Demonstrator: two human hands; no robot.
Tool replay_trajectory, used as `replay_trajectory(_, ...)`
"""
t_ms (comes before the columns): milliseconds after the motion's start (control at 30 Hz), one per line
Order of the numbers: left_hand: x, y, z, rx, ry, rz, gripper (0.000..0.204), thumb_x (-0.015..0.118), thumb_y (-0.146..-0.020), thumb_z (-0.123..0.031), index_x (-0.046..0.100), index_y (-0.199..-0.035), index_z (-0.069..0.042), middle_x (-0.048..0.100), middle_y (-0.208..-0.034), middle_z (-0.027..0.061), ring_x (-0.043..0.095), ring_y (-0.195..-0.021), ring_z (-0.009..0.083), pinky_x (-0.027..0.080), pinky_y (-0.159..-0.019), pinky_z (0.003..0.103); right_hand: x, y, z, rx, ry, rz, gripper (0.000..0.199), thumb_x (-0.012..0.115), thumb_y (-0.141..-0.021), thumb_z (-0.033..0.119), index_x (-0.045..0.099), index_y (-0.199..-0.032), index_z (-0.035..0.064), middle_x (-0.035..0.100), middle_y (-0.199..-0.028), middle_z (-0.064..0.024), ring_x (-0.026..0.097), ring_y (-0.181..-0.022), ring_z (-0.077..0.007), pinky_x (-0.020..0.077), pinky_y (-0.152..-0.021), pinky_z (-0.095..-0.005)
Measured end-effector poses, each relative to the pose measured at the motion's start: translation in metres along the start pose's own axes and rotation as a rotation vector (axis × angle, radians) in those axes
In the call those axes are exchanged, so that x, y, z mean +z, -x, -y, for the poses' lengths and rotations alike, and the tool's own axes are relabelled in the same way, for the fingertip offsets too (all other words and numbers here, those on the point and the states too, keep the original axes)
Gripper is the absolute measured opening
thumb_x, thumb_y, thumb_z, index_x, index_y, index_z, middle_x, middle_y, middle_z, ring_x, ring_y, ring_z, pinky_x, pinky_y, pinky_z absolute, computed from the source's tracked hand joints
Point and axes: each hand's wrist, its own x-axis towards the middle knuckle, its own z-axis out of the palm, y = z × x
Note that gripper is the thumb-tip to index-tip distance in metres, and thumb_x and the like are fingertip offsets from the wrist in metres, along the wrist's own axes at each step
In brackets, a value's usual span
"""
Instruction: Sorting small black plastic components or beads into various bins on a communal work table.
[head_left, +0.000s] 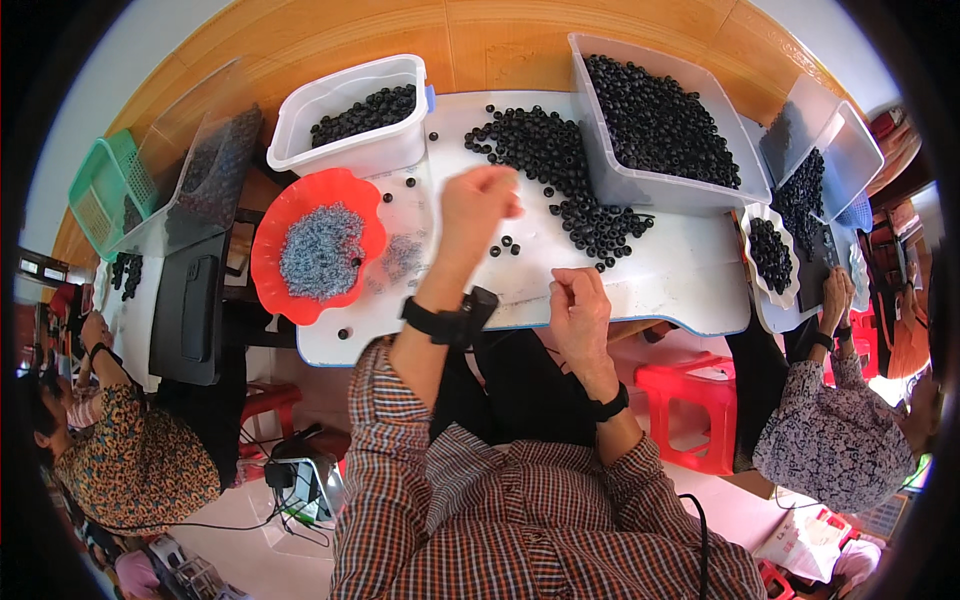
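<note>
My left hand [478,205] is raised over the white table [470,130], its fingers curled together and slightly blurred, between the red bowl and the pile of black parts. Lower and to the right, near the table's front edge, my right hand [580,308] has its thumb and fingers pinched together. What either hand holds, if anything, is hidden. The small round black parts [535,140], some with a hole showing, lie in a loose pile beyond my hands. A few black rings [506,243] sit between the hands. The scalloped red bowl [372,225] holds many tiny pale blue-grey pieces [322,250].
A white tub [345,150] and a large clear bin [680,195] hold more black parts at the back. Small pieces [402,257] are scattered beside the bowl. Co-workers sit at left [140,450] and right [840,430]. A red stool [690,400] stands under the table's right side.
</note>
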Motion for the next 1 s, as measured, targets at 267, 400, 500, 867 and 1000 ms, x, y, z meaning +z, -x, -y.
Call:
replay_trajectory(267,0.048,0.000,0.051,0.520,-0.808,0.124,0.026,0.062,-0.075,0.006,0.070,-0.098,-0.001,0.065,-0.105,0.0173,0.057,-0.094,0.0353,0.049,-0.085,0.040,-0.027,-0.009,-0.023,0.144,0.278,-0.091,0.040,0.076,-0.076,0.007,0.054,-0.109,0.0001,0.052,-0.101,-0.0139,0.059,-0.066,-0.0255,0.0490,-0.061,-0.0374)
replay_trajectory(400,0.056,-0.005,0.059,0.505,-0.878,0.140,0.028,0.062,-0.074,0.006,0.070,-0.100,-0.001,0.065,-0.102,0.0170,0.058,-0.092,0.0359,0.049,-0.084,0.040,-0.040,-0.023,-0.031,0.253,0.270,-0.062,0.062,0.081,-0.072,0.011,0.047,-0.121,-0.0049,0.047,-0.113,-0.0171,0.059,-0.070,-0.0238,0.0506,-0.068,-0.0359)
replay_trajectory(500,0.059,-0.008,0.059,0.499,-0.882,0.142,0.028,0.062,-0.074,0.006,0.068,-0.100,-0.001,0.064,-0.099,0.0173,0.058,-0.091,0.0363,0.049,-0.083,0.042,-0.047,-0.032,-0.034,0.279,0.243,-0.039,0.071,0.082,-0.071,0.011,0.044,-0.128,-0.0074,0.045,-0.116,-0.0185,0.059,-0.073,-0.0231,0.0510,-0.070,-0.0347)
replay_trajectory(867,0.049,0.004,0.045,0.394,-0.910,0.184,0.035,0.057,-0.072,0.009,0.066,-0.106,0.002,0.060,-0.094,0.0213,0.058,-0.090,0.0394,0.049,-0.078,0.045,-0.035,-0.058,-0.022,0.361,0.190,0.124,0.074,0.083,-0.067,0.008,0.049,-0.130,-0.0103,0.048,-0.111,-0.0185,0.057,-0.068,-0.0182,0.0513,-0.065,-0.0298)
replay_trajectory(1000,0.039,0.018,0.041,0.379,-0.901,0.179,0.039,0.054,-0.072,0.010,0.067,-0.108,0.002,0.059,-0.093,0.0228,0.057,-0.089,0.0403,0.048,-0.077,0.045,-0.021,-0.061,-0.022,0.307,0.247,0.128,0.072,0.083,-0.068,0.007,0.050,-0.129,-0.0093,0.049,-0.112,-0.0193,0.057,-0.068,-0.0189,0.0512,-0.064,-0.0304)
